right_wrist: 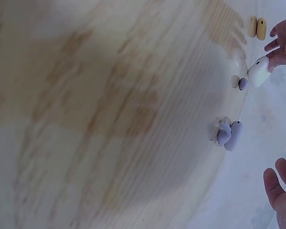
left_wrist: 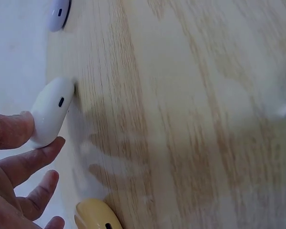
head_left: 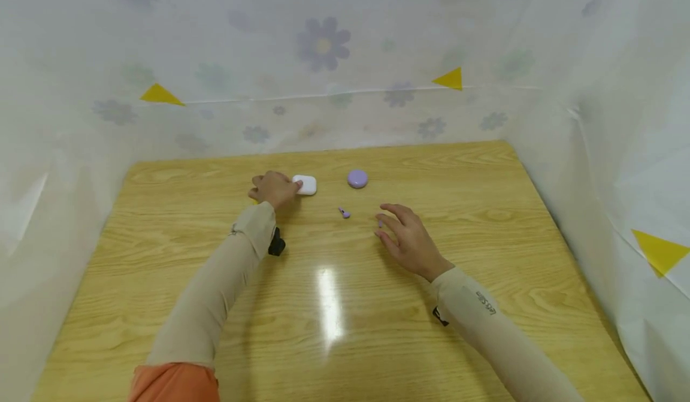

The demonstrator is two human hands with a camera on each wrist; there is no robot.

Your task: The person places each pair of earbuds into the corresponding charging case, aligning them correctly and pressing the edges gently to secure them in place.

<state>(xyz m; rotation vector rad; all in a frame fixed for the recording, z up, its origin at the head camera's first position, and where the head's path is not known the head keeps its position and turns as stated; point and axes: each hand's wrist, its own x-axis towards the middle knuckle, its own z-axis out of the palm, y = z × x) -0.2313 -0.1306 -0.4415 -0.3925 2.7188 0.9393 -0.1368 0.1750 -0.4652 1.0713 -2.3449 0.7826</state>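
A white earbud case point(head_left: 307, 185) lies in the grip of my left hand point(head_left: 275, 188), thumb on one face and a finger along its edge in the left wrist view. Past that hand's lower fingers sits a yellow case point(left_wrist: 96, 213), mostly covered by the hand in the head view. My right hand point(head_left: 411, 241) hovers with loosely bent fingers and holds nothing. By its fingertips lies a small purple earbud point(head_left: 380, 223). Another purple earbud point(head_left: 344, 212) rests between the two hands, in front of a round purple case point(head_left: 358, 178).
The wooden table point(head_left: 334, 366) has a bright light reflection near its middle. Floral sheeting point(head_left: 323, 42) rises behind its far edge and along both sides, with yellow triangles point(head_left: 450, 79) on it.
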